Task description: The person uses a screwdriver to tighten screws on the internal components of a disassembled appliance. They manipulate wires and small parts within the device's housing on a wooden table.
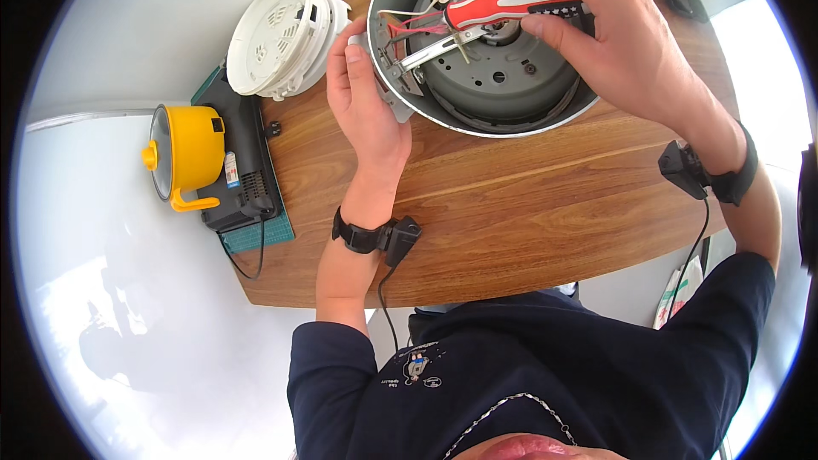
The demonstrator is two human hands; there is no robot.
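A round grey metal appliance housing lies open side up at the table's far edge, its inside showing. Pink and pale wires and a flat silver metal strip run across it. My right hand grips a red, grey and black screwdriver over the housing; the tool's tip is hard to make out. Against the outer left wall, my left hand steadies the housing with curled fingers, beside a pale bracket-like part on its side.
White round plastic parts are stacked left of the housing. Farther left, a yellow pot sits by a black device on a green mat. A small black object lies at far right on the wooden table.
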